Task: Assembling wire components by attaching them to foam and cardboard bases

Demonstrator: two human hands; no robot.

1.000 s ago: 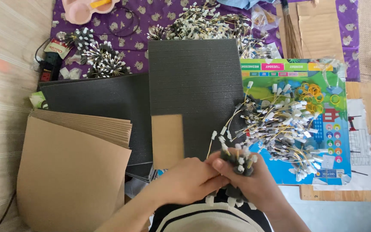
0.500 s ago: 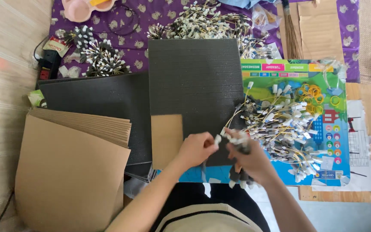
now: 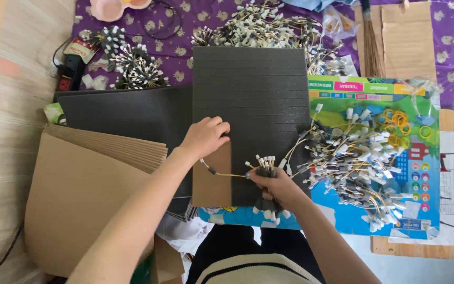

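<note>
Now, left hand (image 3: pixel 205 138): fingers closed, pressing one yellow cable (image 3: pixel 227 174) onto the ribbed foam sheet (image 3: pixel 253 94).
Right hand (image 3: pixel 274 185): gripping the cable bundle (image 3: pixel 265 167); best held steady.

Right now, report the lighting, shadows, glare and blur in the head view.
Head view: soft, even daylight, with only faint shadows under the left hand and right hand; mild sheen on the glossy colourful chart, no harsh glare; the dark ribbed foam sheet shows crisp grooves; the pile of small wired parts is sharp; no motion blur on the hands; straight edges bow slightly toward the frame borders.
</note>
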